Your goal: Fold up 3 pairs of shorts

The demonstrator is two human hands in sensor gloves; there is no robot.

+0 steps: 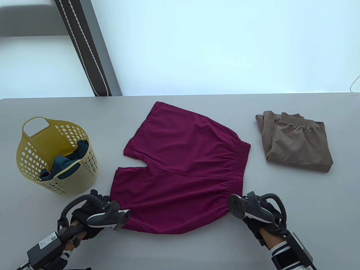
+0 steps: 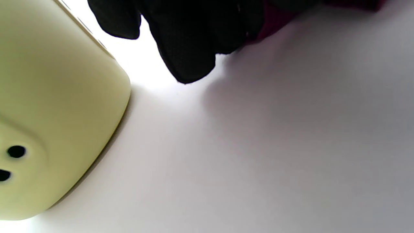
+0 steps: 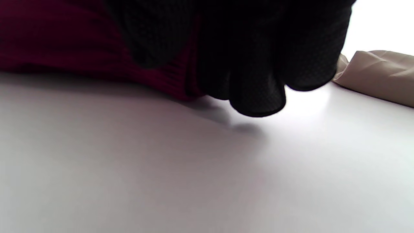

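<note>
Table view: a pair of maroon fabric shorts [image 1: 182,166] lies spread flat in the middle of the grey table [image 1: 309,202], its elastic waistband toward the right. The left hand [image 1: 92,213] sits at the near leg hem and the right hand [image 1: 258,216] at the near waistband corner. A folded tan pair of shorts [image 1: 296,142] rests well apart on the right, so one pair looks done. A yellow perforated plastic basket [image 1: 42,157] on the left holds dark teal fabric [image 1: 66,164], probably the third pair, not yet folded.

Left wrist view: the black gloved fingers [image 2: 187,48] curl down onto the maroon edge, apparently pinching it, with the basket just beside.

Right wrist view: the gloved fingers [image 3: 258,74] bunch over the ribbed maroon waistband, seemingly gripping it. The maroon pair's fold appears only to be starting.
</note>
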